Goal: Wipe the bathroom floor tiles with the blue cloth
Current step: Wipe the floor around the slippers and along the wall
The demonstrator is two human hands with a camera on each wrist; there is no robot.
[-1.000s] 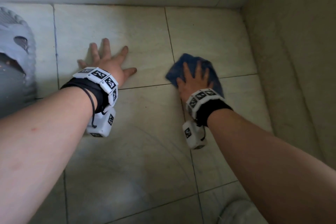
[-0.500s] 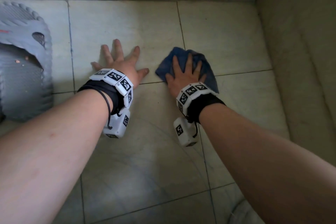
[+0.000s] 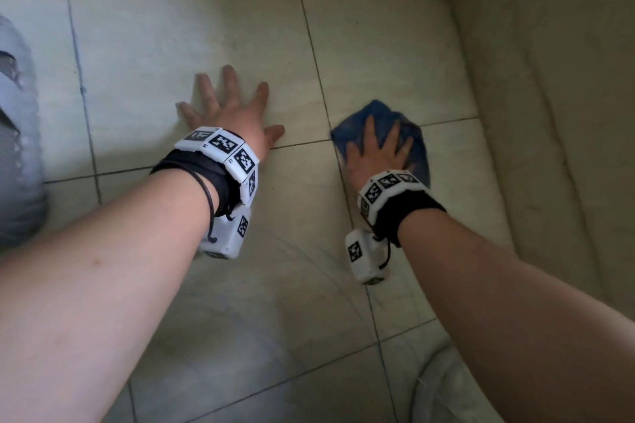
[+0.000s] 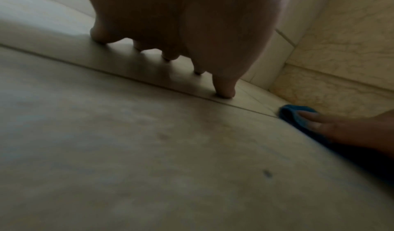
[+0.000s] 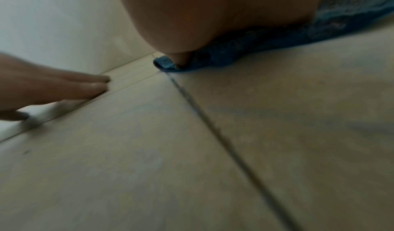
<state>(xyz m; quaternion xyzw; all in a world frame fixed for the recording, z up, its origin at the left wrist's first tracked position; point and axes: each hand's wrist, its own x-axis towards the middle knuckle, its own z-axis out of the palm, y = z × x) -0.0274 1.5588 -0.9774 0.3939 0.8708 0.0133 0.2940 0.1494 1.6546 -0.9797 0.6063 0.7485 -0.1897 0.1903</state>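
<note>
Your right hand (image 3: pixel 378 154) lies flat, fingers spread straight, pressing the blue cloth (image 3: pixel 381 113) onto the floor tiles (image 3: pixel 213 302) near the corner where two walls meet. Your left hand (image 3: pixel 233 120) rests open, fingers splayed, on the tile just beside it, apart from the cloth.

The cloth (image 3: pixel 381 129) is dark blue. The floor tiles (image 3: pixel 178 45) are pale cream with dark grout lines. Both wristbands (image 3: pixel 223 151) are white, bearing black-and-white square markers, over black straps.
</note>
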